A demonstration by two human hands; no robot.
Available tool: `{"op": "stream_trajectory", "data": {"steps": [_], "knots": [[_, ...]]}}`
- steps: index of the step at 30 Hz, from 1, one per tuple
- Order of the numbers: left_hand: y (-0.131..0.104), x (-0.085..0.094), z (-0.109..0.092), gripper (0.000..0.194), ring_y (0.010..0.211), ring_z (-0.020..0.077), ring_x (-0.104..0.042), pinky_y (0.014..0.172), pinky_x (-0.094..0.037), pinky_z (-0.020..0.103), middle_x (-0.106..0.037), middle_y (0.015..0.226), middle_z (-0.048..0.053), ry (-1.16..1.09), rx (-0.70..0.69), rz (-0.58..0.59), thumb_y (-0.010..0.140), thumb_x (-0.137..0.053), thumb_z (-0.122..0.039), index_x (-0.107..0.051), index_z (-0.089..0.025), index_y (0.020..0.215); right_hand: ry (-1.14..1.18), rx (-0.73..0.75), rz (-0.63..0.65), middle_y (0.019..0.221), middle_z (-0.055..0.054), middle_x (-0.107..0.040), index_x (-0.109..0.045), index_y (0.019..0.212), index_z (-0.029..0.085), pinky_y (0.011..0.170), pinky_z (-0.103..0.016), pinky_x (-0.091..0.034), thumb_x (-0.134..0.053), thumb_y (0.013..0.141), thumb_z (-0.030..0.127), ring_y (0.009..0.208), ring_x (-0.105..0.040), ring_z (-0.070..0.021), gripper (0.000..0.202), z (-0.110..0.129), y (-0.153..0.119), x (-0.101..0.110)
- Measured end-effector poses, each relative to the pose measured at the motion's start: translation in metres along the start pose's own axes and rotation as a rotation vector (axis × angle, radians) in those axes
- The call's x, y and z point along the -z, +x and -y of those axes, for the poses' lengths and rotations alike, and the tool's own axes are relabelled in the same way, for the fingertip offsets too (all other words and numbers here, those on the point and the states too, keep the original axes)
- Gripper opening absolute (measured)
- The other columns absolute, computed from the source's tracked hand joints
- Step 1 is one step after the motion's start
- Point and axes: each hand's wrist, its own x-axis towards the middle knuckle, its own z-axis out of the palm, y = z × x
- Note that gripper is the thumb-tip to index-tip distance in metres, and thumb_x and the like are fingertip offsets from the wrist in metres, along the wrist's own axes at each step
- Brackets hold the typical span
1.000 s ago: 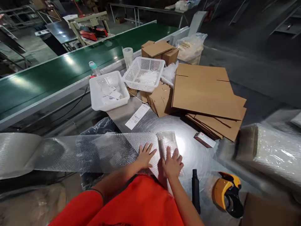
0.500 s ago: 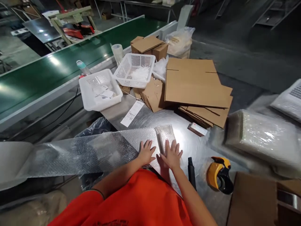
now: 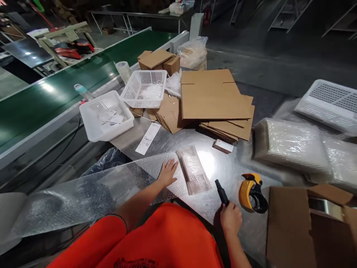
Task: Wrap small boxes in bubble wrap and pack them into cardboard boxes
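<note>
Bench, head view. Your left hand [image 3: 167, 173] lies palm down on the strip of bubble wrap [image 3: 103, 190], fingers spread with clear gaps, gripping nothing. Likely reason: the flat palm pins the springy sheet against the metal table [image 3: 202, 210], close beside the flat bubble-wrapped packet [image 3: 193, 169]. The packet rests at the strip's right end, in front of you and between your two hands; neither hand touches it. Cannot tell from this angle what is inside it, or whether it is joined to the strip.

Your right hand [image 3: 231, 218] has its fingers curled round the lower end of a slim black knife-like tool [image 3: 221, 192], closed up on the handle. Thumb placement: not clear. The tool slants up and left, tip towards the packet but apart from it; no blade can be made out. Gripping it low probably leaves the front end free for use.

The strip runs left, past the table edge, to the bubble wrap roll [image 3: 9, 219], a position that presumably lets it feed straight across your front. Yellow tape dispenser [image 3: 247, 193] stands just beyond your right hand, presumably kept there for easy reach.
</note>
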Motion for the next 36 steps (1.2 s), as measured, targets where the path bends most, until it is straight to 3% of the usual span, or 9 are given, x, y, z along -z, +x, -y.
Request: {"op": "stream_trajectory", "data": {"steps": [5,9,12,14,18,27,30,33,36], "knots": [[0.003,0.012,0.031,0.101,0.151,0.0374,-0.012,0.12,-0.01,0.063,-0.012,0.164,0.02,0.023,0.077,0.064,0.075,-0.076,-0.047,-0.024,-0.013,0.155,0.231,0.101,-0.017,0.109,-0.028,-0.06,-0.05,0.125,0.0,0.09,-0.047,-0.047,-0.014,0.095,0.04,0.107,-0.058,-0.0363,0.062,0.027,-0.015,0.005],[0.012,0.022,0.043,0.103,0.15,0.0348,-0.02,0.119,-0.019,0.057,-0.015,0.164,0.017,0.012,0.068,0.107,0.074,-0.076,-0.046,-0.021,-0.018,0.156,0.421,0.268,0.182,0.117,-0.018,-0.065,-0.049,0.13,0.011,0.087,-0.038,-0.051,-0.018,0.098,0.042,0.106,-0.063,-0.0277,0.055,0.114,-0.038,0.0],[0.015,0.027,0.047,0.103,0.149,0.0333,-0.022,0.118,-0.024,0.053,-0.018,0.164,0.013,-0.007,0.058,0.121,0.073,-0.077,-0.047,-0.021,-0.022,0.156,0.2,0.246,0.43,0.125,-0.017,-0.063,-0.047,0.135,0.011,0.089,-0.031,-0.049,-0.018,0.099,0.028,0.113,-0.062,-0.0232,0.049,0.195,-0.037,-0.002],[0.016,0.028,0.05,0.104,0.149,0.0326,-0.024,0.118,-0.025,0.051,-0.019,0.164,0.012,-0.019,0.055,0.114,0.072,-0.078,-0.046,-0.022,-0.023,0.156,0.094,0.216,0.488,0.12,-0.018,-0.065,-0.049,0.133,0.01,0.086,-0.031,-0.049,-0.019,0.099,0.024,0.109,-0.064,-0.0239,0.047,0.239,-0.027,-0.003],[0.018,0.024,0.054,0.103,0.147,0.0309,-0.028,0.117,-0.028,0.048,-0.017,0.165,0.013,-0.028,0.071,0.083,0.071,-0.078,-0.038,-0.022,-0.019,0.156,0.016,0.21,0.495,0.113,-0.019,-0.066,-0.05,0.129,0.009,0.08,-0.035,-0.05,-0.021,0.1,0.022,0.102,-0.067,-0.0271,0.043,0.281,-0.005,-0.008],[0.017,0.015,0.062,0.11,0.152,0.037,-0.009,0.12,-0.013,0.062,-0.01,0.166,0.003,-0.106,0.104,0.089,0.07,-0.077,-0.042,-0.013,-0.028,0.158,-0.091,0.236,0.517,0.114,-0.02,-0.064,-0.045,0.132,0.009,0.078,-0.032,-0.05,-0.021,0.096,0.014,0.102,-0.067,-0.0243,0.043,0.286,0.002,-0.026],[0.016,0.017,0.062,0.112,0.152,0.0369,-0.008,0.119,-0.013,0.066,-0.01,0.166,0.003,-0.103,0.106,0.101,0.069,-0.078,-0.048,-0.012,-0.029,0.158,-0.093,0.25,0.554,0.111,-0.019,-0.066,-0.044,0.133,0.009,0.076,-0.03,-0.05,-0.022,0.096,0.014,0.098,-0.068,-0.0224,0.044,0.272,-0.009,-0.021],[0.016,0.02,0.061,0.115,0.152,0.0378,-0.008,0.117,-0.015,0.068,-0.01,0.166,0.004,-0.077,0.118,0.123,0.069,-0.079,-0.054,-0.01,-0.03,0.158,-0.107,0.248,0.605,0.106,-0.018,-0.069,-0.045,0.136,0.009,0.074,-0.031,-0.051,-0.026,0.093,0.013,0.092,-0.071,-0.0233,0.047,0.215,-0.046,-0.007],[0.016,0.021,0.061,0.116,0.152,0.0378,-0.005,0.117,-0.014,0.068,-0.007,0.166,0.004,-0.058,0.132,0.139,0.069,-0.078,-0.055,-0.008,-0.03,0.158,-0.113,0.232,0.612,0.107,-0.019,-0.071,-0.049,0.137,0.014,0.074,-0.034,-0.052,-0.034,0.09,0.018,0.09,-0.072,-0.0264,0.05,0.113,-0.095,0.01]]}}
